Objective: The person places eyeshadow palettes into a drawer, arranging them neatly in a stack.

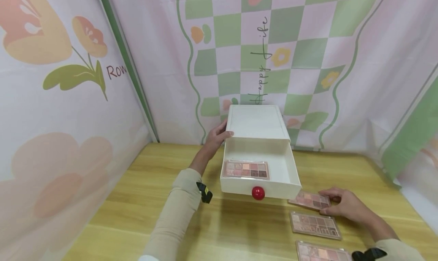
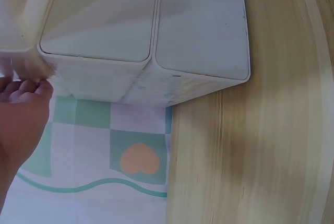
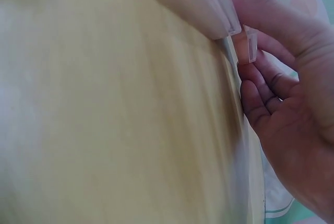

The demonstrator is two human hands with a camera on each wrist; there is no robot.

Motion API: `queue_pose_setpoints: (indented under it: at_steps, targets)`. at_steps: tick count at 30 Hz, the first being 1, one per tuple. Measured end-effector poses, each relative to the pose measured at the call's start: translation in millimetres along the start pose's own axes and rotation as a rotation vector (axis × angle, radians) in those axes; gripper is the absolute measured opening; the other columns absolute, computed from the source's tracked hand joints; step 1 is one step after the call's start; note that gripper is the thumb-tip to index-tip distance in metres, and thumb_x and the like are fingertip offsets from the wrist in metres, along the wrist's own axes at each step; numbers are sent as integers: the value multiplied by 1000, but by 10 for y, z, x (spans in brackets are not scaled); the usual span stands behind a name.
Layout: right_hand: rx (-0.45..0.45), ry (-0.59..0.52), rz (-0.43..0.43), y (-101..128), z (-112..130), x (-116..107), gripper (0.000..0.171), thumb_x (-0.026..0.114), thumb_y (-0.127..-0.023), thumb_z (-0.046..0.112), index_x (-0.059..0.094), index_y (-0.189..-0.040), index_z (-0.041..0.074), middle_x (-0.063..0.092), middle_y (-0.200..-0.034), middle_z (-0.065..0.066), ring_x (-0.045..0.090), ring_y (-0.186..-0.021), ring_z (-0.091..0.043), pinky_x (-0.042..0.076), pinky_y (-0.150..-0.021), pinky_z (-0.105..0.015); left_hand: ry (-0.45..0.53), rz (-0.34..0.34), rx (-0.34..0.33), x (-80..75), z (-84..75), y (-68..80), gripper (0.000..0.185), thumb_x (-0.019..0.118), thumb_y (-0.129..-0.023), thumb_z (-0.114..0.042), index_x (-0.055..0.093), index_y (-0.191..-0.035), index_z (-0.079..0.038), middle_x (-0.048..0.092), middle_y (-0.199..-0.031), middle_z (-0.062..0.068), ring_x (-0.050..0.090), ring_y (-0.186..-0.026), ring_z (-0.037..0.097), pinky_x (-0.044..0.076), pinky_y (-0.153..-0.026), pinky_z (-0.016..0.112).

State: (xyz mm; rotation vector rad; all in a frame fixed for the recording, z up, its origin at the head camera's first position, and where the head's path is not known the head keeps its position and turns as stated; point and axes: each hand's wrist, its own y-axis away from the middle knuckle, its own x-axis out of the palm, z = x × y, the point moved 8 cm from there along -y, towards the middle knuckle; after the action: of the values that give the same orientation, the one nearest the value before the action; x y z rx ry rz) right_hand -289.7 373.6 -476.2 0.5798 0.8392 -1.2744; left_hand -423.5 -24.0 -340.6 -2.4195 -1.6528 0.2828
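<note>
A white drawer unit [image 1: 258, 122] stands against the back curtain, its top drawer [image 1: 280, 166] pulled out towards me. My left hand [image 1: 217, 135] grips the unit's left side near the front, thumb at the top edge. In the left wrist view those curled fingers lie by the upper drawer's side. An eyeshadow palette [image 1: 246, 169] lies inside the drawer, near its front wall. To the drawer's right, my right hand [image 1: 345, 204] pinches another eyeshadow palette [image 1: 309, 200] by its right end, between thumb and fingers. The drawer's front corner covers part of that palette.
Two more palettes lie nearer me on the wooden table [image 1: 137, 215]: a middle palette [image 1: 315, 225] and a front palette [image 1: 319, 252], cut off by the frame. A red knob [image 1: 258, 193] sticks out from the drawer front. Closed lower drawers [image 2: 203, 25] show below it.
</note>
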Motion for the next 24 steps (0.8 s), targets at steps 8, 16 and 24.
queue_pose_setpoints:
  at_steps: [8,16,24]
  targets:
    - [12,-12,-16,29,-18,-74,62,90,-72,27,70,-124,2,69,-120,-20,49,-94,16,45,-81,-12,-33,-1,-7,-15,8,-10,76,57,-94,-25,25,-162,-14,27,-169,9,33,-155,29,38,-124,44]
    - [34,13,-12,75,-29,-227,63,88,-76,26,66,-129,1,64,-129,-31,49,-98,14,50,-79,-19,-24,1,1,-6,27,-23,75,57,-95,-24,25,-162,-13,27,-170,9,33,-155,29,38,-124,44]
    - [-13,14,-35,49,120,-392,56,87,-77,23,68,-125,0,69,-121,-21,55,-97,11,54,-75,-20,-26,-12,-5,-8,27,-2,75,57,-95,-25,25,-162,-14,26,-170,8,34,-154,29,40,-123,45]
